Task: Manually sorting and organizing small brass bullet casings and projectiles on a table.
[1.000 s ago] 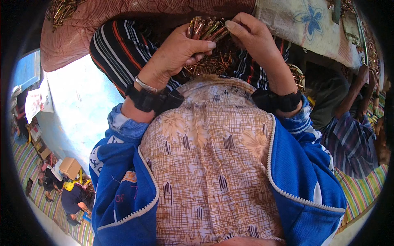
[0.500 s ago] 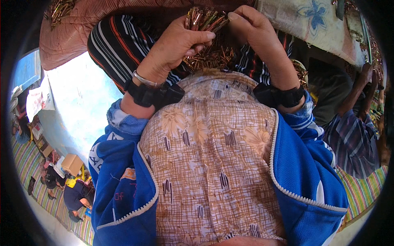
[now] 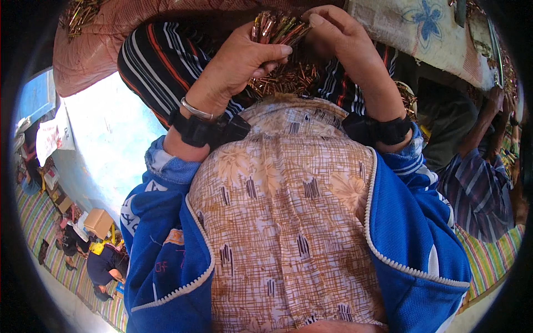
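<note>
A bundle of thin, shiny reddish-brown and gold sticks (image 3: 277,29) is gripped in my left hand (image 3: 244,58), its thumb laid across the lower side. Close to the bundle's right end is my right hand (image 3: 347,41), with bent fingers and its thumb near the stick ends. What those fingertips pinch, if anything, is hidden. Below both hands, a heap of similar loose sticks (image 3: 286,80) lies in my lap between my striped trouser legs (image 3: 166,61).
A reddish cushion (image 3: 83,61) borders the upper left, with more sticks (image 3: 80,19) on it. A pale cloth with a blue flower (image 3: 425,28) lies at upper right. One person in a striped shirt (image 3: 477,194) sits at right; others (image 3: 105,263) sit at lower left near a cardboard box (image 3: 98,223).
My right hand has shifted very slightly, its fingers curling a little at the bundle's end. The left hand keeps its grip almost in place.
</note>
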Demonstrator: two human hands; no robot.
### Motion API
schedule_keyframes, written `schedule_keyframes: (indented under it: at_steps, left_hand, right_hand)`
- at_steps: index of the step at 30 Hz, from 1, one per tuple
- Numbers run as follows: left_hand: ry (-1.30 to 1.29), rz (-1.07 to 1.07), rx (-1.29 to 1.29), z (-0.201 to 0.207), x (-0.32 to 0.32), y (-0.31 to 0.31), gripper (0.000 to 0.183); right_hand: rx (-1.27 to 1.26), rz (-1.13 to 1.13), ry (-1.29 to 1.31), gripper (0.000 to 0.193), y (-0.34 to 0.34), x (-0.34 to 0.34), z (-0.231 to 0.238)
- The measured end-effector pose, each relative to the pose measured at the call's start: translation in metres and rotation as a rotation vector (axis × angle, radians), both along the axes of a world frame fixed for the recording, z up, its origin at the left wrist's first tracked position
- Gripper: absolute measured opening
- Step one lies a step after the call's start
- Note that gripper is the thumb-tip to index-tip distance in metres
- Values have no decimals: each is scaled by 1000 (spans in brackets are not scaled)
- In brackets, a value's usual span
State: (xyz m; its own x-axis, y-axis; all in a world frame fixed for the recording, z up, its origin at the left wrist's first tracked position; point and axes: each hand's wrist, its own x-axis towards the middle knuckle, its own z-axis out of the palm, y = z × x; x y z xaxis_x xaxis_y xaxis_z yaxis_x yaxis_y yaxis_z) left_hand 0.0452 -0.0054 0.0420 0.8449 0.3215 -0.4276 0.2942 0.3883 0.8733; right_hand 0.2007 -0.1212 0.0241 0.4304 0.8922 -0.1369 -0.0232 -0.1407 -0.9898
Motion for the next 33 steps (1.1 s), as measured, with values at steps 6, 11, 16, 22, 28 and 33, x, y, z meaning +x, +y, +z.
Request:
schedule_keyframes:
  at_steps: [6, 11, 16, 22, 28, 33]
  left_hand:
    - [-24, 12, -68, -3, 0, 0, 18]
    - [-9, -17, -71, -5, 0, 1, 18]
    - [26, 13, -77, 2, 2, -1, 17]
    - [53, 8, -62, 3, 6, 0, 16]
    - [43, 44, -103, 12, 8, -1, 16]
    - [36, 53, -153, 6, 3, -1, 20]
  right_hand:
    - [6, -33, -506, 18, 4, -1, 3]
    - [-29, 31, -232, 23, 0, 5, 5]
    - [-75, -4, -238, 23, 0, 1, 7]
    - [-84, -3, -142, 24, 2, 1, 9]
    - [-71, -18, -336, 23, 4, 5, 7]
    - [-92, -27, -131, 22, 5, -5, 9]
